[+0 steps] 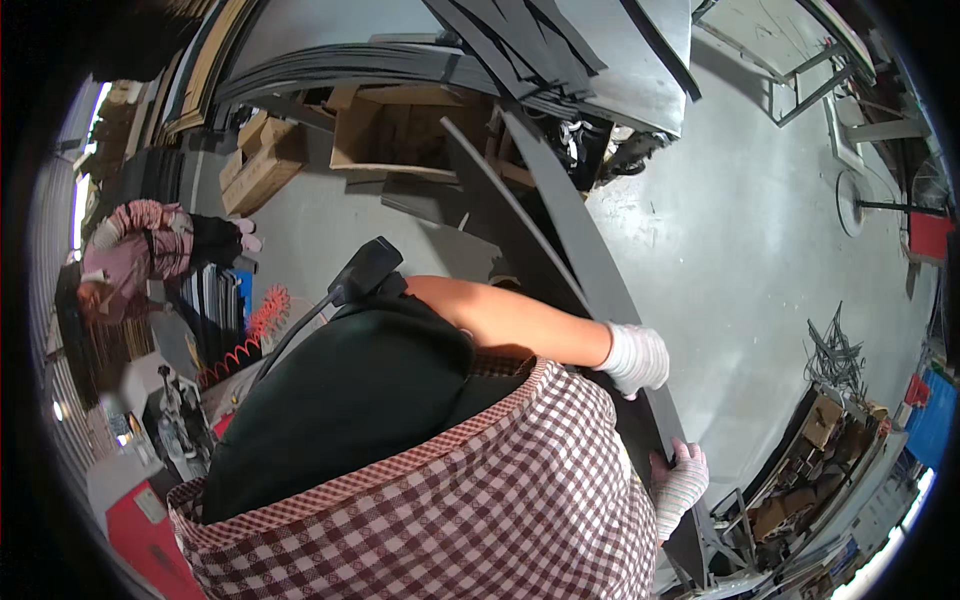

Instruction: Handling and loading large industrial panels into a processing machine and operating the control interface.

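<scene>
A long, narrow dark grey strip [590, 250] curves from the boxes at the back down to the lower right. My left hand [637, 358], in a white knit glove on a bare forearm, grips the strip's left edge near its lower part. My right hand [680, 482], also gloved, holds the same strip a little lower, fingers curled over its edge. My black shirt and red-checked apron [450, 510] fill the lower middle and hide the right forearm.
Stacked dark sheets [520, 50] and cardboard boxes [265, 160] lie at the back. A person in pink [140, 250] crouches at the left by an orange coiled hose [265, 315]. On the grey concrete floor [760, 250] are a metal frame [800, 70] and tangled wire scraps [835, 350].
</scene>
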Tool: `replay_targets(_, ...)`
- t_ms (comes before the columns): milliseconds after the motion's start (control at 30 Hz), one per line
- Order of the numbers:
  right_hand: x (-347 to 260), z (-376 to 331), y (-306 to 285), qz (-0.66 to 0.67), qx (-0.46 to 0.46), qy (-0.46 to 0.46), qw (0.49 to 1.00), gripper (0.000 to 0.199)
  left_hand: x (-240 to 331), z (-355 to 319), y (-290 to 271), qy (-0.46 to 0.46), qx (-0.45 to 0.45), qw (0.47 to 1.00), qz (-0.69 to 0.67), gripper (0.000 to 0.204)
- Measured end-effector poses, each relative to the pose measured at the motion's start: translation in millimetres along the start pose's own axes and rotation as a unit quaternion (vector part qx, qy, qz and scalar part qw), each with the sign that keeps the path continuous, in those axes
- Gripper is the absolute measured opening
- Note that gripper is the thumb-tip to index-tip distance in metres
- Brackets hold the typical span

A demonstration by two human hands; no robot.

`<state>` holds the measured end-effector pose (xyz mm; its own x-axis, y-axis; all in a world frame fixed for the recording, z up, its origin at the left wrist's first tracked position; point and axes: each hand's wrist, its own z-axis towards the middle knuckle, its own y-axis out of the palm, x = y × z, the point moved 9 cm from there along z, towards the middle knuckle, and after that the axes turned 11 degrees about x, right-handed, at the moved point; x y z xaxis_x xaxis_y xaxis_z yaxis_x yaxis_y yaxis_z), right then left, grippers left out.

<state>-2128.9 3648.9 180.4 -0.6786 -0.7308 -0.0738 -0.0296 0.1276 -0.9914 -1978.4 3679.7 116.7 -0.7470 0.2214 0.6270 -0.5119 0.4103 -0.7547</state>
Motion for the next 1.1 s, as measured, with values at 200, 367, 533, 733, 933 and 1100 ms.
replay_targets(200,118,1,-11,-0.009,-0.026,-0.013,1.0,0.042,36,119,5,-0.001,-0.014,1.0,-0.011,0.036)
replay_targets(367,224,-11,-37,-0.022,-0.005,-0.022,1.0,0.035,91,210,7,-0.004,0.048,0.999,-0.023,0.037)
replay_targets(533,350,-47,-53,-0.018,0.031,0.008,0.999,0.01,161,320,24,0.027,0.104,0.993,-0.057,0.043)
replay_targets(733,503,-116,-78,-0.006,0.048,0.184,0.982,0.013,279,447,31,0.112,0.044,0.991,0.056,0.044)
replay_targets(933,610,-154,-82,0.011,0.106,0.292,0.951,0.008,333,555,36,0.243,-0.002,0.963,0.113,0.052)
replay_targets(1100,684,-211,-91,0.021,0.152,0.364,0.918,0.009,430,647,33,0.365,-0.024,0.921,0.134,0.049)
